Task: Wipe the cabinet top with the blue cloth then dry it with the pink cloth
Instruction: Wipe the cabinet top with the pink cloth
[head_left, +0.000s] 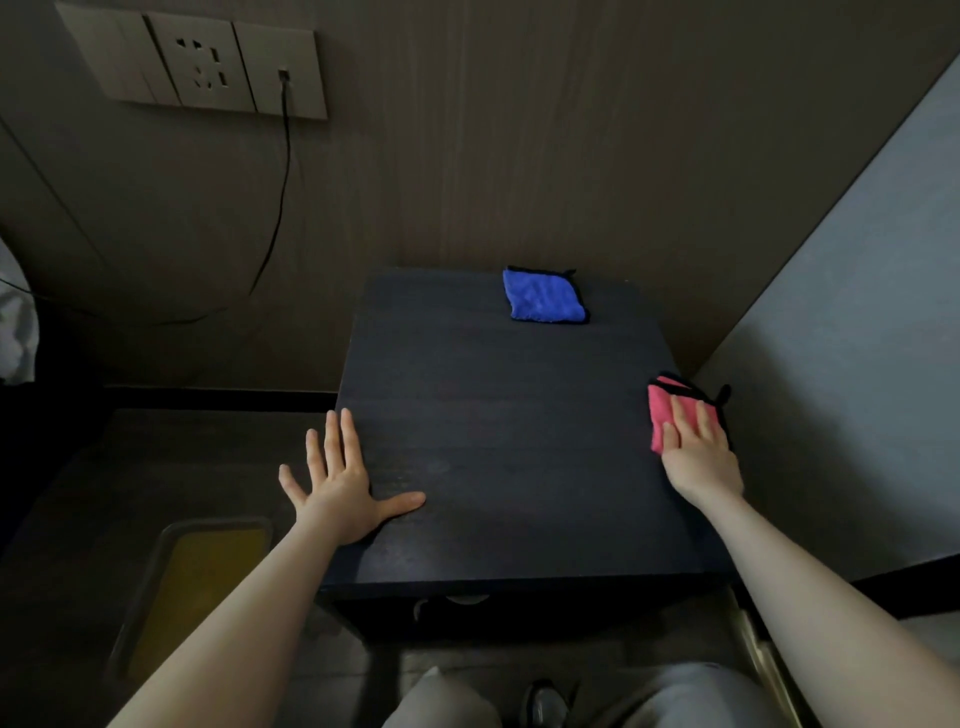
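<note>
A dark wooden cabinet top fills the middle of the view. The blue cloth, folded with black trim, lies at the back edge near the wall, with no hand on it. The pink cloth lies at the right edge of the top. My right hand rests flat on the pink cloth with fingers stretched, covering most of it. At the cabinet's left front edge my left hand lies flat and open, fingers spread, holding nothing.
A brown wall stands behind the cabinet and a pale panel close on its right. A socket plate with a black cable is at upper left. A yellow-lined bin sits on the floor left of the cabinet.
</note>
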